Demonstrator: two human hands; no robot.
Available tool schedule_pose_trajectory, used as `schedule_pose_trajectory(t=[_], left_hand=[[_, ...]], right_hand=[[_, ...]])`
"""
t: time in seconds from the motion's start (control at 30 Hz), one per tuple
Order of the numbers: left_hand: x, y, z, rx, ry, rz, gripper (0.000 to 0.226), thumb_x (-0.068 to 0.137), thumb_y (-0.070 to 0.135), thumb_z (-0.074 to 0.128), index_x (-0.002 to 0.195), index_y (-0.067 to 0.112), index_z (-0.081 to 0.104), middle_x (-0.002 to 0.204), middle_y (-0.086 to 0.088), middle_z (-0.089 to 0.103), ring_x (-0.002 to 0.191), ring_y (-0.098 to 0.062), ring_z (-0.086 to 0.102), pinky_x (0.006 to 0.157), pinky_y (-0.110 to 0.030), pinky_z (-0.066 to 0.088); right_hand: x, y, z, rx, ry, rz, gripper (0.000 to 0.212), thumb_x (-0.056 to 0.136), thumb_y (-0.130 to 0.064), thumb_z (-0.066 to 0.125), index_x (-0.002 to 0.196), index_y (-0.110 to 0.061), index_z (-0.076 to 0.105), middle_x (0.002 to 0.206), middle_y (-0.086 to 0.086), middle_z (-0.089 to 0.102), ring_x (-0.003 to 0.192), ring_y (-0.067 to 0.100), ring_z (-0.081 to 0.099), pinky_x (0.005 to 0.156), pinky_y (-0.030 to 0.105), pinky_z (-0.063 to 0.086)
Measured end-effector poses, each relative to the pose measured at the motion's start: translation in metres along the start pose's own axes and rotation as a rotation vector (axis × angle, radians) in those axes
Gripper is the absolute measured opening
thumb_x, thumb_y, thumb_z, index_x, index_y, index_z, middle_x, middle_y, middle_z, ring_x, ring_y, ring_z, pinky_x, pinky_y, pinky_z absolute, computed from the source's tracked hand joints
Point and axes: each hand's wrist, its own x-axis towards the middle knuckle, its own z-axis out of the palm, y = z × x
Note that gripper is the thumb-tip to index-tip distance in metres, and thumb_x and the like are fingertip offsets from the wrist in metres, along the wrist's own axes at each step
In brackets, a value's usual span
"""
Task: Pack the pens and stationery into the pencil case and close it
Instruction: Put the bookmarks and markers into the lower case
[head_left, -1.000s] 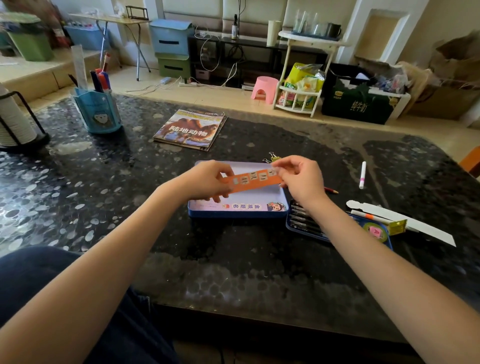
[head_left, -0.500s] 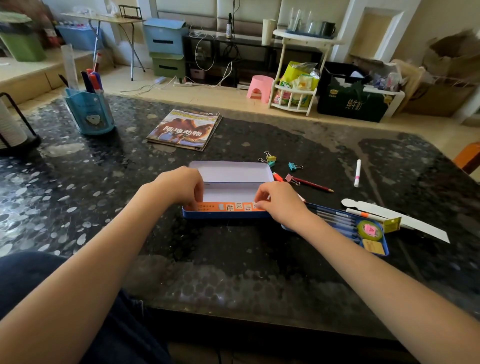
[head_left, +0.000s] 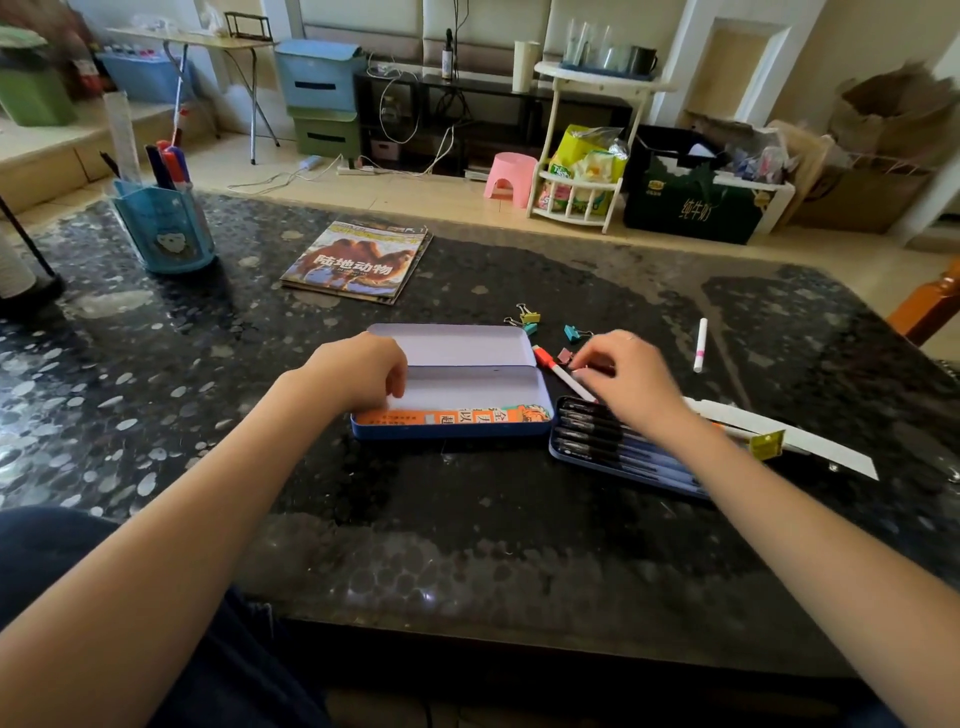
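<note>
Your left hand (head_left: 363, 376) curls on the open case (head_left: 452, 384) at table centre, apparently steadying its left end; whether it grips anything I cannot tell. Your right hand (head_left: 621, 379), at the case's 3 o'clock, has bent fingers reaching down at the pen (head_left: 563, 376), likely next in; no grasp is visible. Clips (head_left: 530, 317) wait at 1 o'clock.
</note>
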Motion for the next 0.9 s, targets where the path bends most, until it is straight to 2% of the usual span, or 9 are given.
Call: schedule_pose_trajectory(t=[0.1,0.23,0.3,0.4,0.47,0.6,0.73,0.8,0.9], left_hand=[[0.001,0.011,0.001,0.004,0.038,0.06,0.018,0.08,0.011,0.065,0.09,0.026,0.065,0.093,0.009,0.064,0.087,-0.012,0.058,0.069,-0.027,0.047],[-0.003,0.04,-0.001,-0.034,0.126,0.206,0.017,0.083,0.013,0.061,0.09,0.027,0.066,0.088,0.012,0.063,0.085,-0.009,0.057,0.067,-0.026,0.046],[-0.007,0.056,-0.001,-0.037,0.151,0.273,0.017,0.083,0.015,0.06,0.09,0.029,0.066,0.084,0.015,0.06,0.084,-0.009,0.056,0.07,-0.03,0.05],[-0.011,0.07,0.005,-0.009,0.132,0.316,0.015,0.084,0.017,0.059,0.092,0.029,0.065,0.09,0.014,0.063,0.085,-0.007,0.05,0.074,-0.029,0.047],[-0.013,0.074,0.01,0.004,0.115,0.325,0.017,0.085,0.017,0.058,0.095,0.028,0.066,0.096,0.013,0.066,0.085,-0.005,0.046,0.072,-0.026,0.042],[-0.017,0.075,0.015,-0.055,0.094,0.332,0.016,0.084,0.018,0.061,0.096,0.028,0.065,0.098,0.011,0.066,0.081,-0.005,0.05,0.069,-0.024,0.04],[-0.011,0.076,0.018,-0.247,0.097,0.38,0.02,0.081,0.015,0.067,0.092,0.031,0.06,0.089,0.011,0.065,0.078,-0.008,0.059,0.075,-0.028,0.05],[-0.008,0.079,0.02,-0.391,0.149,0.411,0.035,0.079,0.013,0.07,0.107,0.03,0.057,0.095,0.009,0.062,0.081,-0.009,0.061,0.075,-0.025,0.048],[-0.01,0.08,0.021,-0.449,0.23,0.484,0.078,0.078,0.019,0.073,0.14,0.038,0.03,0.127,0.007,0.045,0.107,-0.009,0.053,0.088,-0.023,0.042]], right_hand=[[-0.002,0.046,-0.031,-0.161,-0.016,0.197,0.02,0.085,-0.02,0.067,0.105,-0.02,0.066,0.11,0.004,0.064,0.104,0.023,0.058,0.09,0.038,0.047],[-0.017,0.088,-0.045,-0.433,-0.32,0.43,0.049,0.093,-0.035,0.054,0.138,-0.018,0.043,0.14,0.009,0.049,0.125,0.027,0.049,0.099,0.045,0.044],[-0.026,0.095,-0.041,-0.434,-0.346,0.432,0.041,0.096,-0.034,0.048,0.134,-0.017,0.047,0.133,0.009,0.054,0.117,0.027,0.053,0.095,0.044,0.046],[-0.032,0.094,-0.037,-0.349,-0.232,0.372,0.023,0.095,-0.024,0.049,0.116,-0.018,0.057,0.116,0.008,0.061,0.099,0.026,0.06,0.082,0.041,0.05],[-0.032,0.09,-0.036,-0.303,-0.171,0.348,0.015,0.092,-0.02,0.055,0.107,-0.019,0.057,0.112,0.007,0.061,0.098,0.025,0.059,0.081,0.041,0.05],[-0.036,0.08,-0.041,-0.454,-0.072,0.143,0.006,0.091,-0.018,0.055,0.095,-0.022,0.052,0.099,0.002,0.063,0.095,0.023,0.06,0.083,0.039,0.048],[-0.038,0.05,-0.043,-0.516,0.06,-0.307,0.018,0.086,-0.001,0.055,0.089,-0.02,0.057,0.083,0.001,0.065,0.091,0.025,0.06,0.091,0.039,0.042],[-0.04,0.023,-0.04,-0.413,0.098,-0.513,0.024,0.075,0.008,0.061,0.085,-0.014,0.062,0.075,0.005,0.065,0.082,0.029,0.061,0.083,0.04,0.046],[-0.049,-0.014,-0.029,-0.13,0.061,-0.648,0.02,0.072,0.008,0.059,0.081,-0.008,0.066,0.08,0.008,0.067,0.081,0.029,0.063,0.075,0.037,0.051]])
